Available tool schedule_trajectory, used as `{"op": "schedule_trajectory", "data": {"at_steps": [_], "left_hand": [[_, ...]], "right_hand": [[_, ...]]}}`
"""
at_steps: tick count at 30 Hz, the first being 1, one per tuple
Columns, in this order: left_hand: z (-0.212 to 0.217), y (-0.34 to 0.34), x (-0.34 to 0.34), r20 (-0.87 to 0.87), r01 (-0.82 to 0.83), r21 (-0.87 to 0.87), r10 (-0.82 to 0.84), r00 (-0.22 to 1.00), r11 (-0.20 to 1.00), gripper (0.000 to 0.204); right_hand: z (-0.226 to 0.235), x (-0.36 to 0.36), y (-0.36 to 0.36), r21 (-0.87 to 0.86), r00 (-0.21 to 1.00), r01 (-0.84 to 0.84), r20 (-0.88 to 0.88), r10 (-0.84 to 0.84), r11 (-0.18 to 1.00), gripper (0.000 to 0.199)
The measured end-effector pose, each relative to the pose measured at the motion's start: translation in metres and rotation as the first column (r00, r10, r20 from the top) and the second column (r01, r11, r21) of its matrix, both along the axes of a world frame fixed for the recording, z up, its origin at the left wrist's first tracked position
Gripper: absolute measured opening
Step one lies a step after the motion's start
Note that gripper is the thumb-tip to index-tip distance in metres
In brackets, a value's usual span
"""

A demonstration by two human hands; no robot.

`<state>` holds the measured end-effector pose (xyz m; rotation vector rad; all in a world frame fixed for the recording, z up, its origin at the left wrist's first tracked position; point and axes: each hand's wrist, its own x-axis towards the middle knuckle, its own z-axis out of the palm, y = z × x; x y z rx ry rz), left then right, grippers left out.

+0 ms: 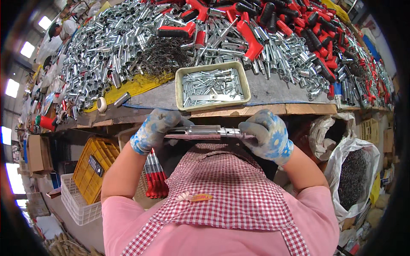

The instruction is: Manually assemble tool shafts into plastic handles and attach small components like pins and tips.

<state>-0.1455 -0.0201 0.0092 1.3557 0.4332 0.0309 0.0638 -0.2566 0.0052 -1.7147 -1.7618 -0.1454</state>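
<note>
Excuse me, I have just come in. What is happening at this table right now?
A person in patterned work gloves holds a shiny metal rod level in front of the chest, left hand on one end and right hand on the other. Just beyond it, at the edge of the workbench, sits a pale tray of small metal parts. Further back lie heaps of silver tubes and red-handled tools. A yellow crate stands below on the left.

Workbench [273,91]: grey top, wooden front edge, heaped with metal parts.
Windows [11,87]: bright panes along left wall.
Floor [64,222]: yellow crate [95,166], white basket [77,205].
</note>
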Motion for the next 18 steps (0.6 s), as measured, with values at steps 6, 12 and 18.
{"op": "schedule_trajectory", "data": {"at_steps": [6,12,18], "left_hand": [[0.011,-0.044,0.045,-0.115,0.097,0.292,-0.065,0.991,0.951,0.05],[0.004,-0.035,0.065,-0.104,0.149,0.516,-0.111,0.988,0.844,0.047],[-0.007,0.012,0.112,-0.159,0.125,0.972,0.167,0.973,0.196,0.024]], "right_hand": [[-0.009,-0.022,0.02,-0.292,0.988,-0.106,-0.142,0.067,0.95,0.088],[-0.01,-0.009,0.021,-0.355,0.991,-0.063,-0.133,0.016,0.933,0.049],[-0.019,0.012,-0.001,-0.333,0.985,0.109,-0.09,-0.147,0.936,0.044]]}}
